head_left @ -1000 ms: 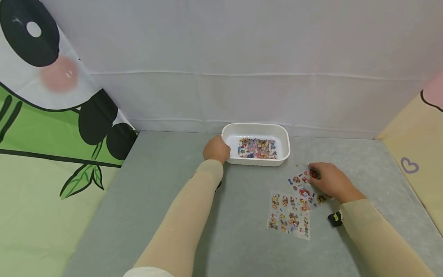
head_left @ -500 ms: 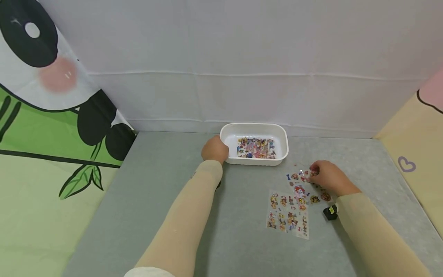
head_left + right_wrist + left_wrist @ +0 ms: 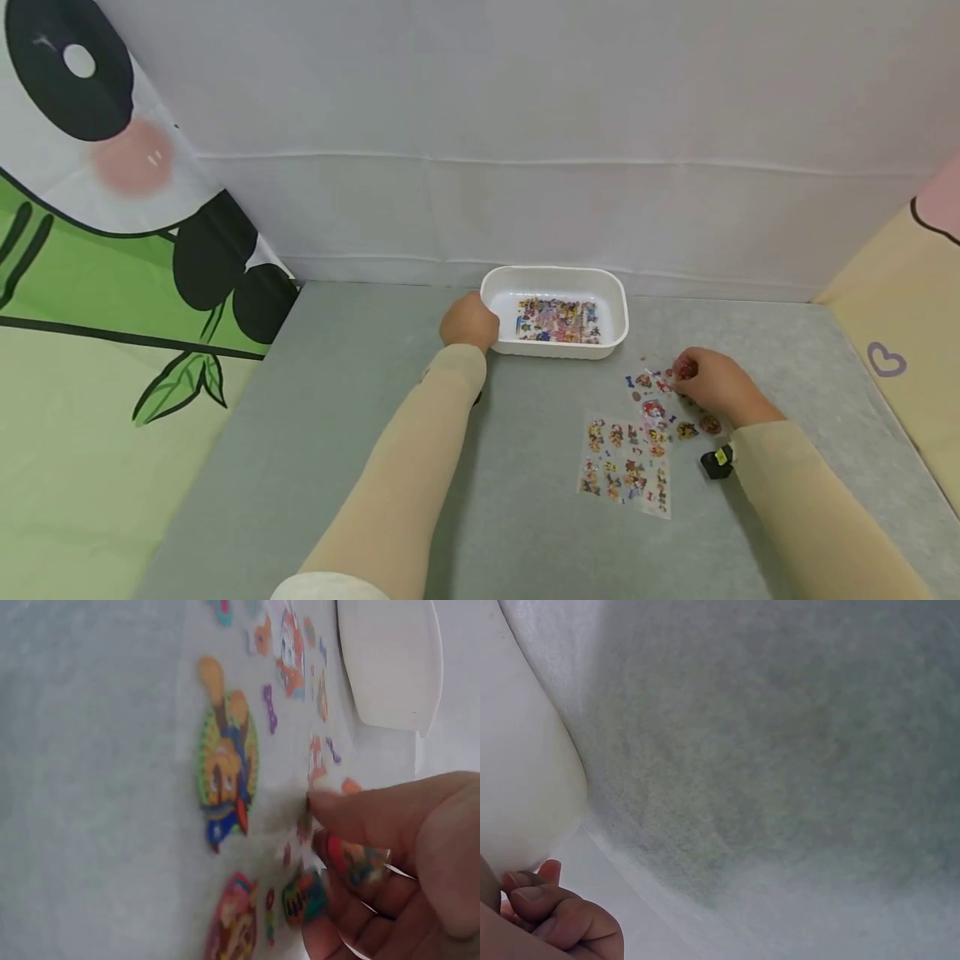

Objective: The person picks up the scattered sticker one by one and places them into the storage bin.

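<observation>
At its left end, the white plastic tray (image 3: pixel 553 350) is gripped by my left hand (image 3: pixel 468 322); the left wrist view shows curled fingers (image 3: pixel 562 907) against its wall. A sheet of colourful cartoon stickers (image 3: pixel 558 321) lies inside the tray. To the right, my right hand (image 3: pixel 718 385) is low over a clear sticker sheet (image 3: pixel 653 409) on the table, thumb and fingertips close together. In the right wrist view a small colourful sticker (image 3: pixel 364 862) is held between thumb and fingers, just above the sheet. The palm side is partly hidden in the head view.
A second sticker sheet (image 3: pixel 626 467) lies nearer, overlapping the first at its corner. The grey table (image 3: pixel 525 500) meets a white cloth backdrop (image 3: pixel 525 208) behind the tray. Printed cartoon cloths stand at left and right. A small black camera (image 3: pixel 717 462) sits at the right wrist.
My right hand has shifted slightly and turned over the sheet, and the dark red sticker at its fingertips shows less than before. My left hand and the tray stay in place.
</observation>
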`<action>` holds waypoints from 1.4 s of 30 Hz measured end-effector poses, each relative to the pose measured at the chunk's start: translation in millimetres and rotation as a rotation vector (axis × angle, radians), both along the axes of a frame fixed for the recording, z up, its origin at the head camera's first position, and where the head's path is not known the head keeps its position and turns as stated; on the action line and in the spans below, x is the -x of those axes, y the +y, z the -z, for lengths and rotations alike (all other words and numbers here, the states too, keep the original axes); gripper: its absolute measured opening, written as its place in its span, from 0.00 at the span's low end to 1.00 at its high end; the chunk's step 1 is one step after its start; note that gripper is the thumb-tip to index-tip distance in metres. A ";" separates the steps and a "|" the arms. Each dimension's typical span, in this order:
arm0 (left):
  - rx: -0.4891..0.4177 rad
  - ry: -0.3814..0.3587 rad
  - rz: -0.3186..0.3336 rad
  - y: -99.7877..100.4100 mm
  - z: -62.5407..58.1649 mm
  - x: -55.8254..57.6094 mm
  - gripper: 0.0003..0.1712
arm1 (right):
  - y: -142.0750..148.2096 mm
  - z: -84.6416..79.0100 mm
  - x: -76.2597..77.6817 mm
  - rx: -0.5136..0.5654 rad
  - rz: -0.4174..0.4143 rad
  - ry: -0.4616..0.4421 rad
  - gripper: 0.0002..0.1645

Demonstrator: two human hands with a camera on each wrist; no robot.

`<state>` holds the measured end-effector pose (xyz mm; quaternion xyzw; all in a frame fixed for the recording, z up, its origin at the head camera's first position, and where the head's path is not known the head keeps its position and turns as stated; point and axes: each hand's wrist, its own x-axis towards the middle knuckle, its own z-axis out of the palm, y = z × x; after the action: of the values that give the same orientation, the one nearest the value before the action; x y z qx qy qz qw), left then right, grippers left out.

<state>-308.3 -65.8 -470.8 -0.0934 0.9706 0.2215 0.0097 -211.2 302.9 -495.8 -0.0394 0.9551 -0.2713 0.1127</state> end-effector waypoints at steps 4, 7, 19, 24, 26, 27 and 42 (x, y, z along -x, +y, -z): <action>-0.002 -0.004 0.003 0.6 0.6 -0.4 0.15 | 1.4 -1.1 -1.5 -0.014 -0.005 0.027 0.08; -0.001 -0.002 0.004 0.8 0.7 -0.6 0.15 | 3.4 -1.9 -0.3 -0.028 -0.017 0.037 0.11; -0.003 0.007 0.005 0.7 4.0 0.9 0.14 | 11.1 -19.1 -1.9 0.023 -0.018 -0.015 0.15; 0.000 0.006 -0.002 0.3 4.2 0.8 0.15 | 13.7 -22.5 -2.0 0.060 -0.022 -0.032 0.16; 0.004 0.006 -0.006 0.3 3.8 0.9 0.15 | 15.2 -22.4 -1.3 0.069 -0.020 -0.036 0.16; 0.005 0.005 -0.006 0.4 3.5 1.0 0.15 | 15.7 -22.6 -1.1 0.071 -0.021 -0.037 0.16; 0.020 -0.018 -0.005 2.3 -0.4 3.7 0.15 | 20.3 -24.6 1.1 0.131 -0.032 -0.052 0.15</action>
<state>-312.0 -63.6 -470.5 -0.0977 0.9725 0.2109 0.0170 -212.3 323.2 -471.1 -0.0548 0.9312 -0.3325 0.1390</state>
